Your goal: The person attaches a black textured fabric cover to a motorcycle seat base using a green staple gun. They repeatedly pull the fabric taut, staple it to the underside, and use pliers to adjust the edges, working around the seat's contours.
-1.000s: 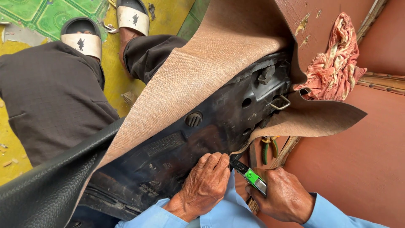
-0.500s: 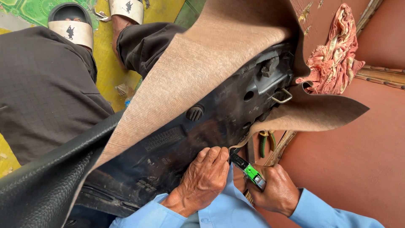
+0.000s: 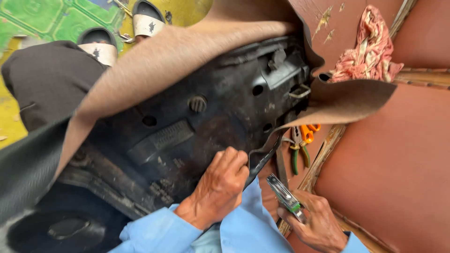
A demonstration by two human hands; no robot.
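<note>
Left hand: curled tight, fingertips pinching the loose edge of the cover against the lower right rim of the seat base.
Right hand: closed around a small metal tool with a green patch, held low and just clear of the seat's right rim, tip angled up and left toward the pinched edge.
Seat base: black moulded plastic, underside up, ribbed and dusty, with round holes, a round plug and a wire latch loop near its far right end.
Cover: tan fabric backing folded over the far side of the base; one flap hanging off the right end; black grained outer face showing at the lower left.
Pliers: green and orange handles, lying on the reddish-brown floor just past the seat's right rim, partly hidden under the flap.
Rag: pink and red cloth bunched on the floor near the top right corner, well apart from both hands.
Wooden strip: running diagonally beside the pliers.
Other person: dark trousers and two sandals at the top left, on green and yellow flooring.
In the way: flap and pinched edge covering part of the rim; sleeves in light blue hiding the near edge.
</note>
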